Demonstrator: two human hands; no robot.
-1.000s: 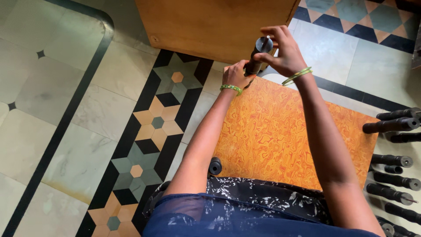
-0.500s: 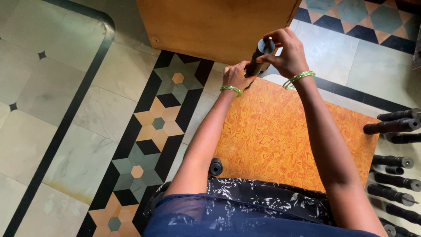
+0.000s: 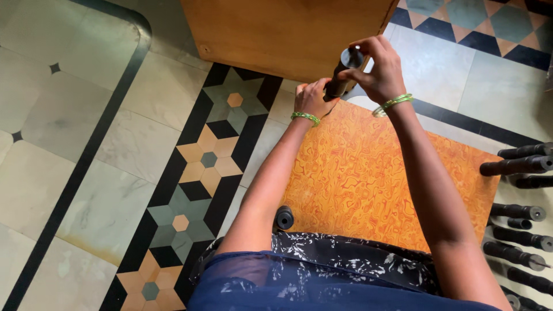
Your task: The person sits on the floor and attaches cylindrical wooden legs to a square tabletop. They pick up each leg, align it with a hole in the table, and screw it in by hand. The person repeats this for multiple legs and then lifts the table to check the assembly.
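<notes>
Head view, looking straight down past the person's lap: both hands meet on a dark cylinder (image 3: 343,74), a short black rod-like piece with a wider round cap at its upper end. The right hand (image 3: 377,69) is curled over the capped end, fingers pinched around it. The left hand (image 3: 314,97) is closed around the lower end of the same cylinder, fingers wrapped and pressed together. Each wrist carries thin green bangles (image 3: 393,103).

Taking the orange patterned board (image 3: 380,178) as the landmark: the cylinder is held in the air just past the board's far edge, tilted, with its capped end pointing away from the person. Beyond that far edge stands a plain wooden panel (image 3: 282,31), and the cylinder's cap lies close to the panel's lower edge; whether it touches cannot be told. At the board's near left corner a small black round piece (image 3: 284,218) lies on the floor, beside the left forearm. Off the board's right side a row of similar dark cylinders (image 3: 518,166) lies on the floor, well apart from the hands. The board rests on a patterned tile floor (image 3: 115,150), and the person's dark printed garment (image 3: 340,265) covers the board's near edge.
</notes>
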